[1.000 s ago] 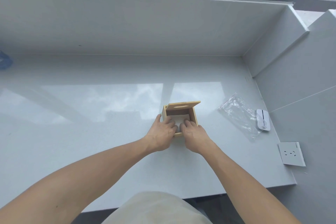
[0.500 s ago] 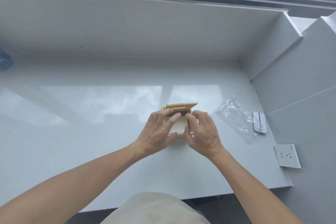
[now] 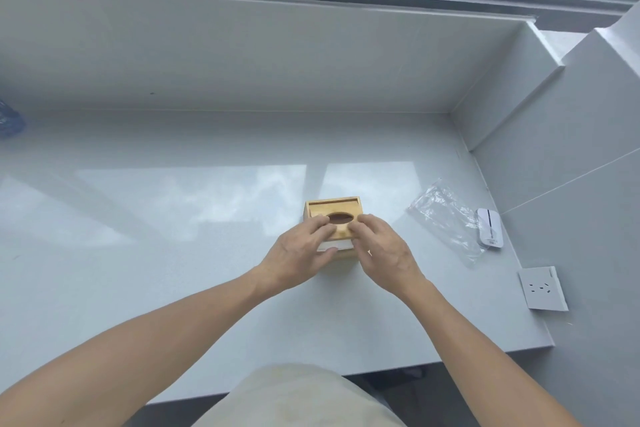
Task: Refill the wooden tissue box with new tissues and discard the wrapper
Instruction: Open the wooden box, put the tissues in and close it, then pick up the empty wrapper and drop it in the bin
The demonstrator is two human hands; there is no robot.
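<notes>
The wooden tissue box (image 3: 313, 207) stands on the grey counter (image 3: 173, 218), right of centre. Its sliding lid (image 3: 334, 213), with an oval slot, lies flat on top and covers most of the opening. A strip of white tissues (image 3: 334, 245) shows at the near end where the lid stops short. My left hand (image 3: 299, 255) grips the lid's left side, fingers by the slot. My right hand (image 3: 384, 253) holds the lid's right side. The clear plastic wrapper (image 3: 445, 215) lies flat on the counter to the right of the box.
A white computer mouse (image 3: 489, 227) sits beside the wrapper near the right wall. A white wall socket (image 3: 542, 288) is set in that wall, nearer me. A blue object (image 3: 8, 120) peeks in at the far left edge. The counter's front edge runs below my forearms.
The lid stood tilted up at the back of the open box while my fingers pressed the tissues inside. Both hands then took the lid and brought it down flat over the box.
</notes>
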